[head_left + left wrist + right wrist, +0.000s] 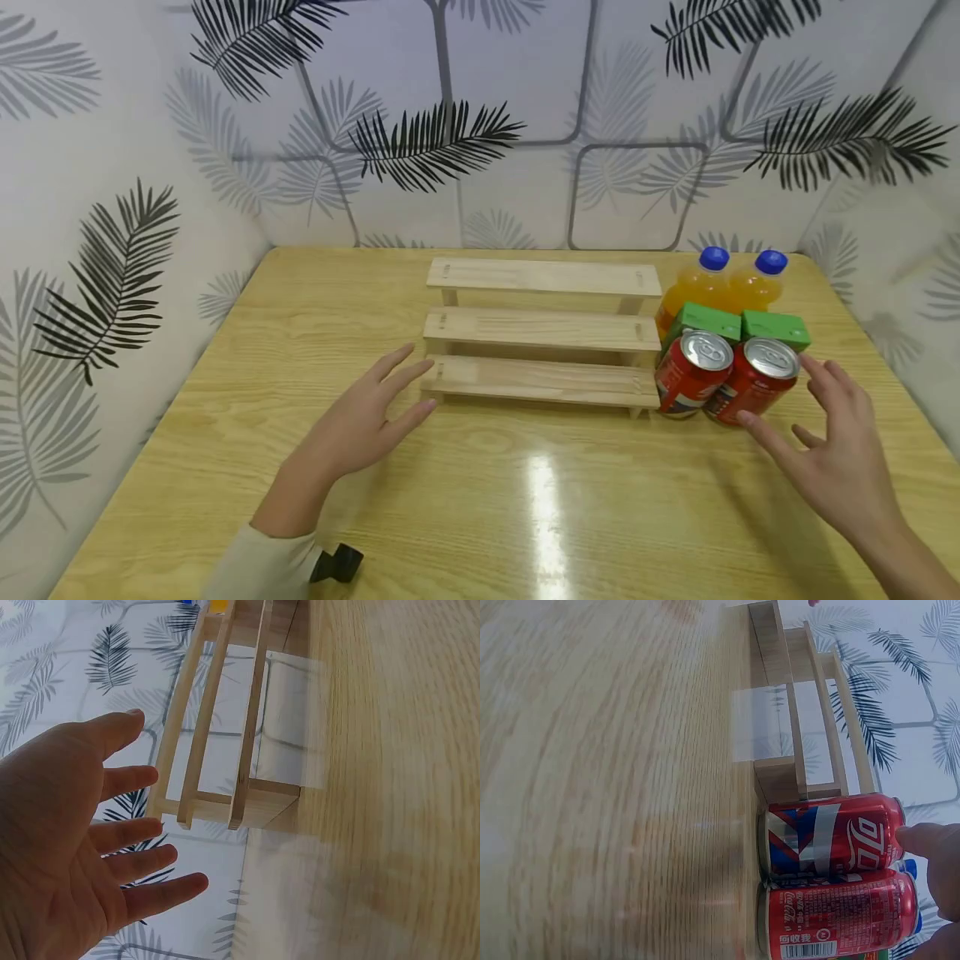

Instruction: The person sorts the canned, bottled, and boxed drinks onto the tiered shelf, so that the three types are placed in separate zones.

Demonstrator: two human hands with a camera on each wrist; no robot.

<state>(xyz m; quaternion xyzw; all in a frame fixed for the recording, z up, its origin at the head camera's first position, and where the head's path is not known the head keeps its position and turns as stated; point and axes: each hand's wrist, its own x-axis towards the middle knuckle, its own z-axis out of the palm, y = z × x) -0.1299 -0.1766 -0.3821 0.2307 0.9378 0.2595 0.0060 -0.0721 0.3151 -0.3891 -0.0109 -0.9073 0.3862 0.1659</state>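
Note:
A three-step wooden rack [543, 329] stands on the table. Beside its left end my left hand [367, 421] hovers with fingers spread, holding nothing. In the left wrist view that hand [82, 840] shows its palm and loosely extended fingers. At the rack's right end two red soda cans, a left can [692, 375] and a right can [753, 379], stand side by side. My right hand [843, 454] reaches around the right can, thumb in front and fingers at its right side. Its fingers are not closed on the can; whether the fingertips touch it I cannot tell.
Behind the cans are two green boxes [705, 321], then two bottles of orange drink [697, 292] with blue caps. The wooden table [480, 500] meets a leaf-patterned wall [517, 200] at the back. A black strap [337, 563] sits at the left cuff.

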